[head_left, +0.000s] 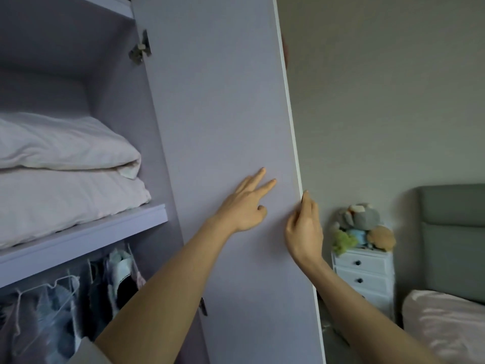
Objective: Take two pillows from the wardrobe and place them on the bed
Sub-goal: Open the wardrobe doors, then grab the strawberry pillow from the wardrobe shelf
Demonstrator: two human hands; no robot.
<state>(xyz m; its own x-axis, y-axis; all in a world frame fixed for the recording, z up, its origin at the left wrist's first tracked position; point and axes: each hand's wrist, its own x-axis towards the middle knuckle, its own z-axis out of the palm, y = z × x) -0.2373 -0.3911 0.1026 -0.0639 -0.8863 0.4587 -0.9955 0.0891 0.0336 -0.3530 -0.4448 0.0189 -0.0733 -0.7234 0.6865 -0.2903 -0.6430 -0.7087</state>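
Observation:
Two white pillows lie stacked on a lilac wardrobe shelf (86,239) at the left: the upper pillow (63,143) rests on the lower pillow (65,200). The wardrobe door (223,114) stands open in the middle of the view. My left hand (248,203) lies flat on the door's inner face, two fingers stretched out. My right hand (304,227) grips the door's white outer edge, with its fingers wrapped behind it. The bed (446,321), with a pale pink cover and a grey-green headboard, is at the lower right.
Clothes on hangers (65,306) hang under the shelf. A white chest of drawers (363,274) with soft toys (362,227) on top stands between the door and the bed. A plain wall fills the upper right.

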